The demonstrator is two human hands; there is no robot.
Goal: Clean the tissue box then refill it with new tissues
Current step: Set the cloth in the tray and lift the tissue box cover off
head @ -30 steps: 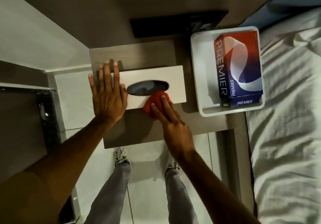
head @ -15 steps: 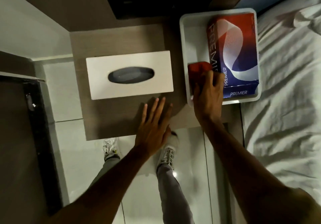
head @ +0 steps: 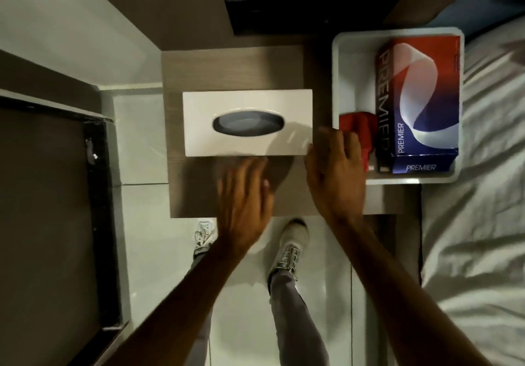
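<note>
The white tissue box [head: 199, 122] with a dark oval slot lies on the small wooden bedside table [head: 233, 67]. To its right a white tray [head: 352, 70] holds a red-and-blue PREMIER tissue pack [head: 420, 95] and the red cloth [head: 358, 129] beside it. My right hand [head: 335, 172] hovers over the gap between box and tray, fingers spread, nothing in it; the cloth lies just past its fingertips. My left hand [head: 244, 195] floats blurred above the table's front edge, below the box, open and holding nothing.
A bed with rumpled white sheets [head: 477, 223] fills the right side. A dark panel [head: 312, 10] sits on the wall behind the table. My legs and white shoes [head: 292, 240] stand on the pale tiled floor. A dark frame [head: 96, 209] runs along the left.
My right hand carried the red cloth from the box into the tray, let it go and drew back left. My left hand came off the box and moved toward the table's front.
</note>
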